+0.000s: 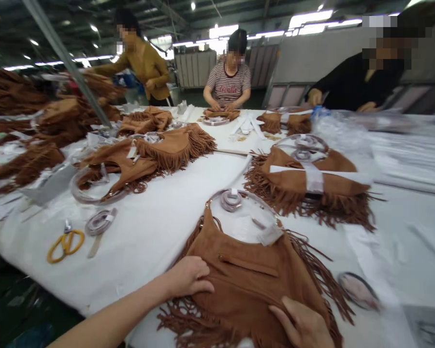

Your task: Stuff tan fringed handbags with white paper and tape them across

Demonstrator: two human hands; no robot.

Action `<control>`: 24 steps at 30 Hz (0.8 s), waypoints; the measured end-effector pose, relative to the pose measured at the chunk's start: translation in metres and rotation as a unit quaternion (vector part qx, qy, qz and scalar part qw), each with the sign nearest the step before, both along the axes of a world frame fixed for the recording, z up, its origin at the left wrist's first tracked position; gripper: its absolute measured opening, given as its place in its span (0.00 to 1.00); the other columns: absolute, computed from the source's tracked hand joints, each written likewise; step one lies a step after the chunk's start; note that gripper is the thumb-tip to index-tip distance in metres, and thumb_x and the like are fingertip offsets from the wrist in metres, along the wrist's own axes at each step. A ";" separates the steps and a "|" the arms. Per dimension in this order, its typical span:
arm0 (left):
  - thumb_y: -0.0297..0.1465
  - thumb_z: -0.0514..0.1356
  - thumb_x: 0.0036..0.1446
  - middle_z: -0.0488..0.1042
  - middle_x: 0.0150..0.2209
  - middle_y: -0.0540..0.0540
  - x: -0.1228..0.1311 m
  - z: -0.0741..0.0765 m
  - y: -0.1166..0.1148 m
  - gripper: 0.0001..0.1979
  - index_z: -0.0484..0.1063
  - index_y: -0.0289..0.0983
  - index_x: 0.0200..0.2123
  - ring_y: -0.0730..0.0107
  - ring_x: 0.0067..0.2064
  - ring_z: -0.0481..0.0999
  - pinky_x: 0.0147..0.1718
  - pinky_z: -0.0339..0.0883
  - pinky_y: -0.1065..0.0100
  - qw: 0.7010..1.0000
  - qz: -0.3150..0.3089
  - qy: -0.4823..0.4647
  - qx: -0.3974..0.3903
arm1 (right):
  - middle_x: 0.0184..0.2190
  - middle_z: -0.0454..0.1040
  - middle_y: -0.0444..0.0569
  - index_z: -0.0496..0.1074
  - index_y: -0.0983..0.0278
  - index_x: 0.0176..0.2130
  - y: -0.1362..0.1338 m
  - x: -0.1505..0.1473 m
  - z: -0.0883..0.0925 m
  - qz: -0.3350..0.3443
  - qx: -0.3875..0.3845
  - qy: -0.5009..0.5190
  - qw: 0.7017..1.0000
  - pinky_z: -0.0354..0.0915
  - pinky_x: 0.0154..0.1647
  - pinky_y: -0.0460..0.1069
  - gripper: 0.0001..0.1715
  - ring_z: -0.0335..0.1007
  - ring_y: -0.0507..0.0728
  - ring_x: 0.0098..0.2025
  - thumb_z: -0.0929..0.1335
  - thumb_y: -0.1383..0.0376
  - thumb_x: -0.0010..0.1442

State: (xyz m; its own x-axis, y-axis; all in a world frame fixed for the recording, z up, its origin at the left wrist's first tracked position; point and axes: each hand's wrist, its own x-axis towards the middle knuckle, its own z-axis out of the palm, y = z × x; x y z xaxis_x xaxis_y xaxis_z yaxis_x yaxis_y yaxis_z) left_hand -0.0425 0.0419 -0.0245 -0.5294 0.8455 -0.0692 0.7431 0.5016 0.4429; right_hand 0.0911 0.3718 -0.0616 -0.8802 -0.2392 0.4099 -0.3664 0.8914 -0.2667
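Observation:
A brown suede handbag (239,280) with fringe along its sides and bottom lies flat on the table in front of me. Its wrapped handle arches at the top, with a coiled strap (231,200) inside the arch. My left hand (190,276) rests at the bag's left side, fingers curled against the suede and the thumb pointing right. On the lower right of the bag lies my right hand (304,321), its fingers apart and touching the surface. A zip slit with a brown pull strip (250,266) crosses the bag above both hands.
Yellow-handled scissors (65,245) and another coiled strap (100,222) lie left. A fringed bag with a paper band (311,176) sits right, near a dark-rimmed disc (358,290). More bags (174,147) are behind. Three people work across the white table (137,241); a metal pole (68,63) stands left.

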 end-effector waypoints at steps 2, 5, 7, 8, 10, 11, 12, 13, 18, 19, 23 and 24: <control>0.51 0.52 0.60 0.74 0.37 0.46 0.010 0.018 0.012 0.23 0.69 0.39 0.44 0.65 0.39 0.73 0.38 0.65 0.66 0.998 0.040 -0.039 -0.010 | 0.18 0.69 0.43 0.66 0.62 0.25 -0.008 0.002 0.005 -0.032 -0.005 -0.037 0.999 0.59 0.24 0.45 0.21 0.67 0.50 0.21 0.60 0.55 0.66; 0.53 0.61 0.50 0.71 0.48 0.42 0.036 0.032 0.038 0.39 0.56 0.41 0.59 0.57 0.46 0.71 0.45 0.65 0.59 0.997 0.070 -0.019 -0.032 | 0.18 0.68 0.42 0.65 0.63 0.25 -0.012 0.005 0.008 -0.044 0.007 -0.055 0.997 0.57 0.25 0.45 0.21 0.66 0.50 0.21 0.60 0.55 0.66; 0.52 0.63 0.49 0.72 0.45 0.43 0.051 0.030 0.053 0.33 0.63 0.40 0.53 0.56 0.44 0.72 0.43 0.66 0.59 0.995 0.078 0.003 -0.068 | 0.20 0.70 0.43 0.65 0.63 0.27 -0.011 0.008 0.011 -0.043 0.008 -0.067 0.997 0.56 0.25 0.46 0.21 0.68 0.51 0.23 0.60 0.55 0.66; 0.50 0.62 0.52 0.74 0.41 0.44 0.055 0.027 0.057 0.26 0.67 0.39 0.47 0.57 0.43 0.73 0.41 0.66 0.61 0.993 0.081 0.005 -0.087 | 0.20 0.70 0.44 0.66 0.63 0.28 -0.010 0.009 0.013 -0.039 0.003 -0.077 0.996 0.57 0.26 0.46 0.20 0.68 0.51 0.24 0.60 0.55 0.67; 0.49 0.60 0.55 0.75 0.35 0.46 0.057 0.017 0.057 0.19 0.69 0.38 0.36 0.59 0.38 0.75 0.36 0.66 0.64 0.991 0.084 0.000 -0.108 | 0.22 0.71 0.44 0.66 0.63 0.30 -0.007 0.011 0.017 -0.028 -0.011 -0.104 0.994 0.58 0.28 0.45 0.19 0.69 0.51 0.26 0.59 0.55 0.67; 0.49 0.58 0.56 0.75 0.33 0.46 0.054 0.012 0.055 0.19 0.69 0.38 0.33 0.59 0.37 0.75 0.34 0.66 0.65 0.991 0.082 -0.005 -0.107 | 0.22 0.71 0.44 0.66 0.63 0.29 -0.006 0.012 0.018 -0.021 -0.016 -0.115 0.993 0.57 0.28 0.45 0.19 0.68 0.51 0.26 0.59 0.55 0.67; 0.50 0.57 0.57 0.75 0.32 0.46 0.051 0.008 0.051 0.20 0.69 0.38 0.31 0.60 0.36 0.76 0.32 0.66 0.66 0.992 0.077 -0.006 -0.101 | 0.21 0.70 0.43 0.65 0.63 0.28 -0.005 0.013 0.019 -0.017 -0.018 -0.123 0.992 0.57 0.27 0.45 0.20 0.68 0.51 0.25 0.59 0.55 0.67; 0.51 0.56 0.57 0.75 0.31 0.47 0.048 0.004 0.047 0.21 0.69 0.38 0.30 0.60 0.35 0.76 0.32 0.65 0.66 0.993 0.074 -0.005 -0.091 | 0.21 0.69 0.43 0.64 0.62 0.26 -0.005 0.014 0.019 -0.014 -0.018 -0.126 0.992 0.56 0.26 0.45 0.21 0.67 0.50 0.24 0.59 0.55 0.67; 0.50 0.47 0.63 0.77 0.29 0.45 0.039 -0.009 0.039 0.25 0.70 0.37 0.29 0.60 0.33 0.77 0.30 0.65 0.66 0.993 0.091 0.010 -0.076 | 0.20 0.70 0.44 0.63 0.63 0.24 -0.006 0.014 0.016 -0.032 -0.021 -0.149 0.988 0.53 0.26 0.46 0.24 0.66 0.50 0.23 0.58 0.54 0.67; 0.49 0.45 0.64 0.77 0.29 0.45 0.039 -0.010 0.040 0.26 0.70 0.37 0.28 0.60 0.33 0.77 0.30 0.65 0.66 0.992 0.093 0.004 -0.080 | 0.20 0.70 0.44 0.63 0.63 0.24 -0.007 0.012 0.016 -0.040 -0.025 -0.169 0.984 0.53 0.26 0.46 0.24 0.67 0.50 0.23 0.58 0.54 0.67; 0.48 0.41 0.65 0.79 0.30 0.41 0.034 -0.013 0.049 0.30 0.73 0.37 0.28 0.58 0.33 0.78 0.32 0.66 0.64 0.988 0.104 -0.014 -0.117 | 0.22 0.75 0.47 0.67 0.62 0.24 -0.012 -0.003 0.021 -0.091 -0.008 -0.271 0.958 0.55 0.28 0.47 0.28 0.73 0.54 0.27 0.56 0.51 0.67; 0.47 0.40 0.65 0.79 0.30 0.40 0.032 -0.012 0.051 0.30 0.74 0.36 0.28 0.58 0.33 0.78 0.32 0.67 0.64 0.985 0.111 -0.014 -0.128 | 0.23 0.76 0.48 0.69 0.62 0.25 -0.013 -0.007 0.023 -0.105 0.006 -0.288 0.952 0.55 0.28 0.48 0.29 0.74 0.56 0.28 0.56 0.50 0.67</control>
State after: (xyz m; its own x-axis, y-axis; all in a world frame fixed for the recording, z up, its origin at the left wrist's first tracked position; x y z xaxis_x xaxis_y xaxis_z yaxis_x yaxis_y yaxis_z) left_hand -0.0106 0.0928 -0.0370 -0.6941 0.6622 -0.2823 0.5922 0.7482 0.2991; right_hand 0.0844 0.3588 -0.0382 -0.9871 -0.0342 -0.1563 0.0244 0.9332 -0.3584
